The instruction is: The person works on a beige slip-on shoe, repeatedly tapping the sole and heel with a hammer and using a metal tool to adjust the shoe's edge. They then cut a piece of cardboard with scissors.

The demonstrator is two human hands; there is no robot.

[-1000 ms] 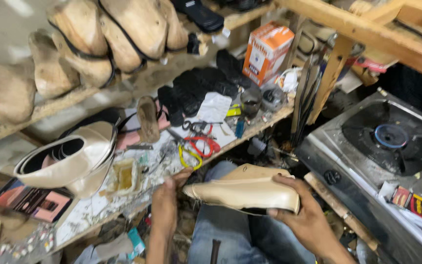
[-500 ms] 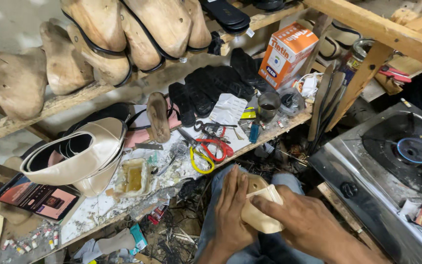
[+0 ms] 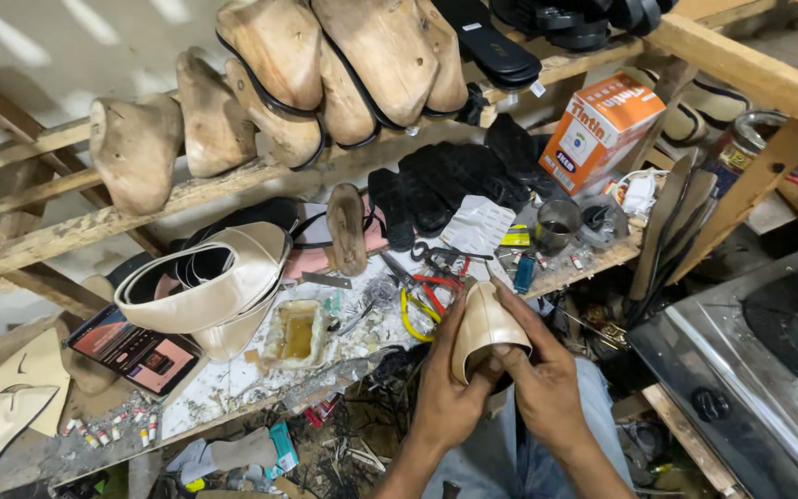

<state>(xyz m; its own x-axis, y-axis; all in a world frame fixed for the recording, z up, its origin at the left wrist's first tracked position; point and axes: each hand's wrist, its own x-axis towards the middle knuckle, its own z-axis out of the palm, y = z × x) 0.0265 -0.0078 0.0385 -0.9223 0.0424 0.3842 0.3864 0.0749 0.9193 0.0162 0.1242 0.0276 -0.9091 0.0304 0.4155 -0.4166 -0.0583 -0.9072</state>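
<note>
Both my hands hold a cream-coloured shoe upper on a last point(image 3: 485, 328), turned up on end above my lap. My left hand point(image 3: 450, 393) grips its left side and lower edge from below. My right hand point(image 3: 539, 374) wraps its right side, fingers pressed along the top edge. Just beyond it on the cluttered workbench point(image 3: 233, 379) lie pliers with red and yellow handles point(image 3: 422, 296) and a shallow tray of yellow glue point(image 3: 296, 334).
Wooden shoe lasts point(image 3: 270, 83) line the shelf above. Stacked cream uppers point(image 3: 210, 286), black soles point(image 3: 445, 180), an orange box point(image 3: 598, 129), a metal cup point(image 3: 556, 225) and a phone point(image 3: 136, 349) crowd the bench. A gas stove point(image 3: 768, 360) stands at right.
The shoe piece lay flat and lengthwise across my lap a second ago; I have turned it upright and brought both hands close around it. The camera view has shifted closer.
</note>
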